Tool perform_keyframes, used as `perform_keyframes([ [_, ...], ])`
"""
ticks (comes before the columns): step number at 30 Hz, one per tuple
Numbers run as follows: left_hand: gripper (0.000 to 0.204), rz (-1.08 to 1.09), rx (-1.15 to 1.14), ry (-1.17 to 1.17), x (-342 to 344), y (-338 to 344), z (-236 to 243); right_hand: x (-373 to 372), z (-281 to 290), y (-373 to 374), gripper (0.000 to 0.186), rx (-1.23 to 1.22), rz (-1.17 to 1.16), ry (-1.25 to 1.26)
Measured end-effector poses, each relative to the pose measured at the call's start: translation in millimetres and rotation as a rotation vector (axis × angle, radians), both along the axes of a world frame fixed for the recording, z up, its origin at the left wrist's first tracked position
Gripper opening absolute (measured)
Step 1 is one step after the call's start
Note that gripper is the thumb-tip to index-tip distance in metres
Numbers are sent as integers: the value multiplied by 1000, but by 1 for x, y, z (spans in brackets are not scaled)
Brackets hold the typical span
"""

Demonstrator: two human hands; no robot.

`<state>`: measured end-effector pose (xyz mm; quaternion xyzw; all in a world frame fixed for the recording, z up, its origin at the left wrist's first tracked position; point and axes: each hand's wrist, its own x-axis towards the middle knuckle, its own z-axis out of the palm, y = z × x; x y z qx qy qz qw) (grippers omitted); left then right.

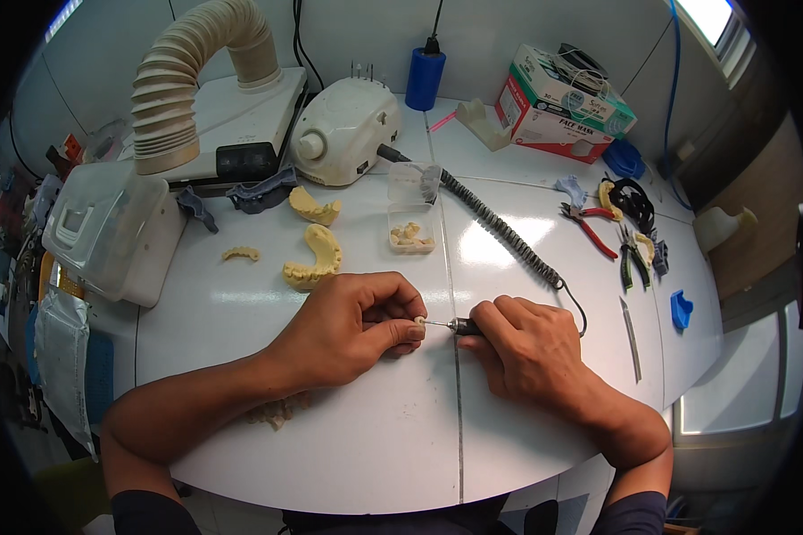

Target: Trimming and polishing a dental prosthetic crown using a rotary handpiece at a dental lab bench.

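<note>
While the left grip point(348, 319) pinches a small cream piece point(418, 321), the right grip point(537, 348) holds a black handpiece point(465, 327) toward it

As the two grips face each other over the white surface point(366, 455), the small cream piece sits at the tips of the left grip, nipped between thumb and fingers. The right grip is curled around the black handpiece, whose thin metal bit point(437, 324) points left at the piece; the gap is too small to tell whether they touch.

Just beyond the left grip stands a yellow dental model point(314, 257), with a second yellow model point(314, 207) behind it. Farther to the left lies a small arch-shaped piece point(241, 254). Beyond the gap between the grips, a clear box point(389, 234) with its lid raised holds several cream pieces point(408, 234). Some tan pieces point(277, 412) lie partly hidden under the left forearm.

Beyond the right grip, a coiled black cord point(500, 229) slants away toward a white control unit point(346, 134). To the right of that grip lie a slim metal blade point(631, 339) and, farther out, a blue piece point(682, 309). Ahead of the blade are green-and-black pliers point(634, 263) and red-handled pliers point(598, 238). Far beyond the left grip, a ribbed hose point(168, 89) bends downward, its open end above the surface.
</note>
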<state>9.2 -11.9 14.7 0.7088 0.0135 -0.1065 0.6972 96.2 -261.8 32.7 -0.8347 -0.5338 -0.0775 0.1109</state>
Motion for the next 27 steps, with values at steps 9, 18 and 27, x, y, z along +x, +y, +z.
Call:
perform_keyframes([
  [9, 10, -46, 58, 26, 1, 3, 3, 1, 0, 0, 29, 5, -2, 5],
  [18, 10, -54, 27, 34, 1, 3, 2, 1, 0, 0, 29, 0, -6, 8],
  [27, 10, -53, 32, 48, 1, 2, 2, 1, -1, 0, 29, 4, -2, 5],
])
